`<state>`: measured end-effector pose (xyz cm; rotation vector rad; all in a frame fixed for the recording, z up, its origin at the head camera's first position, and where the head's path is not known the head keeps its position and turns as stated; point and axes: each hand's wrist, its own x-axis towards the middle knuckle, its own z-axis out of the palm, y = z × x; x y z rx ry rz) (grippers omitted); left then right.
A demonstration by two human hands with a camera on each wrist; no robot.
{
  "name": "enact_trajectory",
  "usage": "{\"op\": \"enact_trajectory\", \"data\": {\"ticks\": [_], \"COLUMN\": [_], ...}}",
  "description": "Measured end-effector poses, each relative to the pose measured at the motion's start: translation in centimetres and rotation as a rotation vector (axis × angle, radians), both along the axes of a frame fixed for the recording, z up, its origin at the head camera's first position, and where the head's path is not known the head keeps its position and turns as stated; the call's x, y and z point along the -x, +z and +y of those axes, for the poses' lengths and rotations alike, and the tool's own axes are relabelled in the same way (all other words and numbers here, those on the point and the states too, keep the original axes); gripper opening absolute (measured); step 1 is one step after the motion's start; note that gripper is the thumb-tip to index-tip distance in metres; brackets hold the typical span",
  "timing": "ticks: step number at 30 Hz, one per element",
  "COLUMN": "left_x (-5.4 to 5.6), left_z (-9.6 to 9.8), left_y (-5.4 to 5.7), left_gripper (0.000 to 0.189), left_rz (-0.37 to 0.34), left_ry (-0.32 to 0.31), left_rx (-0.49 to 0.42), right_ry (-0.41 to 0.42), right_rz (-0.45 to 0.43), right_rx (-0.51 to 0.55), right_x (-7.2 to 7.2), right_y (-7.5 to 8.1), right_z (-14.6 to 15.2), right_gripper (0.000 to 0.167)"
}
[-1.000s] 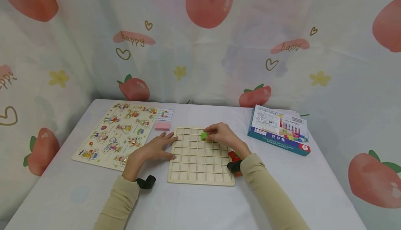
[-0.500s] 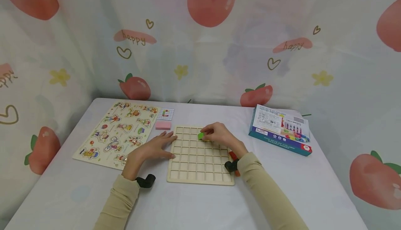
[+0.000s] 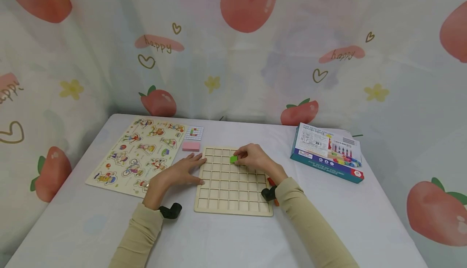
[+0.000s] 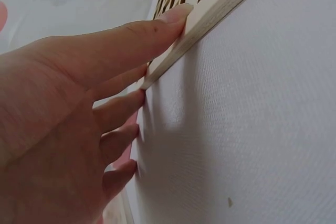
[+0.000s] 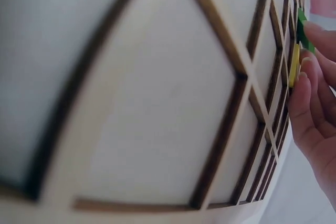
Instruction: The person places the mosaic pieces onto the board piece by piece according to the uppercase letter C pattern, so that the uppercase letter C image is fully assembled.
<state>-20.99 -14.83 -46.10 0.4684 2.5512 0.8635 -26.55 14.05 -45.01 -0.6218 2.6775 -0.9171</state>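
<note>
A pale wooden grid board with square cells lies at the middle of the table. My right hand pinches a green block at a cell near the board's far edge. Seen from the right wrist, a yellow block stands in the grid beside the green one, under the fingertips. My left hand is at the board's left side with fingers spread. In the left wrist view, its thumb rests on the board's rim and the other fingertips reach down along the edge.
Red blocks lie by the board's right side, partly hidden under the right wrist. Beyond the left hand are a pink block, a small pattern card and a picture puzzle board. A flat box lies at the back right.
The right hand has moved the green block slightly left and lowered it to the grid, beside the yellow block. The left hand stays at the board's edge.
</note>
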Motion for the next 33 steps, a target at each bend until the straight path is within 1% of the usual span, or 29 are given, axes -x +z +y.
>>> {"op": "enact_trajectory", "data": {"ticks": [7, 12, 15, 20, 26, 30, 33], "left_x": [-0.1, -0.2, -0.3, -0.3, -0.4, -0.5, -0.5], "left_z": [0.3, 0.2, 0.2, 0.1, 0.2, 0.2, 0.2], "left_y": [0.3, 0.3, 0.3, 0.3, 0.2, 0.4, 0.5], "left_gripper": [0.081, 0.082, 0.081, 0.081, 0.081, 0.081, 0.082], "left_rz": [0.001, -0.003, -0.005, 0.001, 0.002, -0.005, -0.002], "left_ry": [0.002, 0.006, 0.016, 0.019, 0.025, 0.036, 0.036], "left_rx": [-0.002, -0.023, -0.036, -0.048, -0.052, -0.051, -0.051], "right_ry": [0.001, 0.002, -0.014, -0.033, -0.083, -0.11, -0.108], "right_rz": [-0.002, 0.001, 0.005, 0.017, 0.001, -0.001, 0.012], "right_rx": [-0.001, 0.035, 0.057, 0.073, 0.05, 0.052, 0.046], "right_x": [-0.1, -0.2, -0.5, -0.9, -1.7, -2.3, -2.5], "right_y": [0.0, 0.0, 0.1, 0.2, 0.3, 0.6, 0.6], "right_z": [0.1, 0.4, 0.8, 1.7, 3.1, 4.2, 5.2], "right_gripper": [0.026, 0.024, 0.022, 0.02, 0.021, 0.021, 0.02]}}
